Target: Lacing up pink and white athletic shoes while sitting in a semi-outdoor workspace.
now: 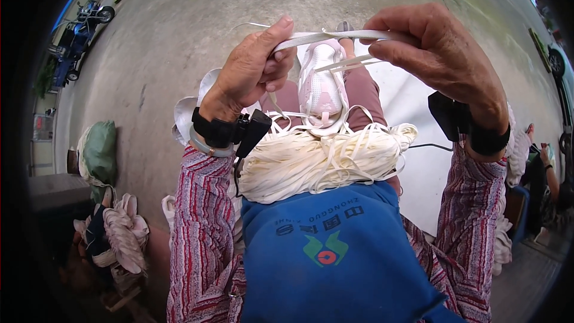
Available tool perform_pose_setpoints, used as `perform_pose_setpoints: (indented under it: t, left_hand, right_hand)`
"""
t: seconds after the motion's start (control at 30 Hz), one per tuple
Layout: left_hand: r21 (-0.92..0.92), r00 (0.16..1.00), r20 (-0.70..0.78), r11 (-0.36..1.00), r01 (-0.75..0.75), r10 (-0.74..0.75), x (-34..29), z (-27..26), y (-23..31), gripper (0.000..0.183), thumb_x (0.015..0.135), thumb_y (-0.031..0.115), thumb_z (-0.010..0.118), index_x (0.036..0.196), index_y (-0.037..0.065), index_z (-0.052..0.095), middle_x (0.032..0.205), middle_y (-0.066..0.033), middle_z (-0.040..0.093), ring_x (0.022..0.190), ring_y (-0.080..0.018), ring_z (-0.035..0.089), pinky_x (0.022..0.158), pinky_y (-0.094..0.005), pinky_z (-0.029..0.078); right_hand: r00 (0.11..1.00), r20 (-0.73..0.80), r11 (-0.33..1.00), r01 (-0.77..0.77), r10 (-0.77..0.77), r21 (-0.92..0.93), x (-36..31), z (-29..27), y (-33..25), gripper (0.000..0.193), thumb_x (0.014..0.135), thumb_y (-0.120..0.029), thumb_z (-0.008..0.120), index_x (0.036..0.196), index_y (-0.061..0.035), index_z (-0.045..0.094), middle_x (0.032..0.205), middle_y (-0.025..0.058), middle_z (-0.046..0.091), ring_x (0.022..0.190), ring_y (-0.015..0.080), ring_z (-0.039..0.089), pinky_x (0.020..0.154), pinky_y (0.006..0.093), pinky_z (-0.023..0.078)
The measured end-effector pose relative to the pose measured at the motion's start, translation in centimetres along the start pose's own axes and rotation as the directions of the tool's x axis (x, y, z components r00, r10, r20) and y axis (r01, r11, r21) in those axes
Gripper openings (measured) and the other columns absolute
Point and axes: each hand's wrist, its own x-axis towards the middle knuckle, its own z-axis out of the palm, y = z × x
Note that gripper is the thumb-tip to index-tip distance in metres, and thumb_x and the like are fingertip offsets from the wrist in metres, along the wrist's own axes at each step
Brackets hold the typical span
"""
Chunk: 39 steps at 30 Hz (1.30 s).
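Note:
A white and pink shoe (323, 81) rests on my lap, between my legs. Above it a flat white shoelace (326, 37) runs sideways between both hands. My left hand (257, 63) is closed round one end, with a loose strand hanging beneath it. The other stretch passes into the curled fingers of my right hand (424, 42), where a second strand emerges near the thumb and slants down to the shoe. Nearer to me, a thick bundle of cream laces (323, 158) lies across my lap, over the top of a blue apron (335, 251).
Piles of pale shoes (127, 233) and a green sack (100, 152) stand at the left. A blue three-wheeled vehicle (75, 42) is parked at the far left. At the right edge sits another person (541, 173). A white sheet (412, 161) spreads beside my legs.

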Motion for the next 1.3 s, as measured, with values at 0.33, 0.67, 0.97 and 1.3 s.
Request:
perform_pose_setpoints:
  t: [0.33,0.67,0.97,1.3]
  left_hand:
    - [0.07,0.997,0.036,0.995,0.072,-0.075,0.2,0.7,-1.6,0.044,0.097,0.045,0.043,0.076,0.008,0.052,0.054,0.0044,0.037,0.044,-0.0062,0.036,0.044,-0.0225,0.043]
    - [-0.149,0.886,-0.056,0.881,0.449,-0.461,3.9,-2.0,-10.7,0.048,0.099,0.045,0.037,0.083,0.004,0.056,0.06,-0.0002,0.051,0.048,-0.0113,0.052,0.05,-0.0331,0.054]
    - [-0.692,0.893,0.059,0.626,0.359,-0.446,9.6,0.5,-18.8,0.054,0.096,0.048,0.04,0.101,-0.003,0.055,0.088,-0.0134,0.064,0.074,-0.0272,0.064,0.074,-0.0416,0.056]
    - [-0.741,0.909,-0.144,0.652,0.162,-0.39,9.7,-0.6,-21.0,0.006,0.091,0.012,0.055,0.088,0.008,0.058,0.078,-0.0037,0.065,0.072,-0.0156,0.065,0.065,-0.0321,0.057]
  right_hand:
    - [0.924,-0.383,0.961,0.105,0.001,0.254,-1.1,0.6,1.2,0.027,0.096,-0.024,0.054,0.102,0.0003,0.064,0.067,-0.0013,0.052,0.061,0.0031,0.042,0.054,0.0196,0.037]
    - [0.756,-0.652,0.711,0.485,-0.05,0.508,-3.5,-4.5,0.4,0.028,0.102,-0.016,0.036,0.113,0.0044,0.052,0.069,-0.0039,0.034,0.053,0.0021,0.031,0.041,0.0164,0.025]
    - [0.413,-0.906,0.582,0.716,0.091,0.385,-7.6,-7.4,0.1,0.027,0.1,-0.024,0.044,0.106,0.0014,0.051,0.065,-0.0018,0.043,0.049,0.0062,0.043,0.034,0.0196,0.03]
    - [0.183,-0.961,0.65,0.709,0.205,0.274,-11.2,-9.9,3.5,0.026,0.101,-0.026,0.041,0.104,-0.0027,0.051,0.07,0.0032,0.058,0.055,0.0119,0.061,0.033,0.0214,0.041]
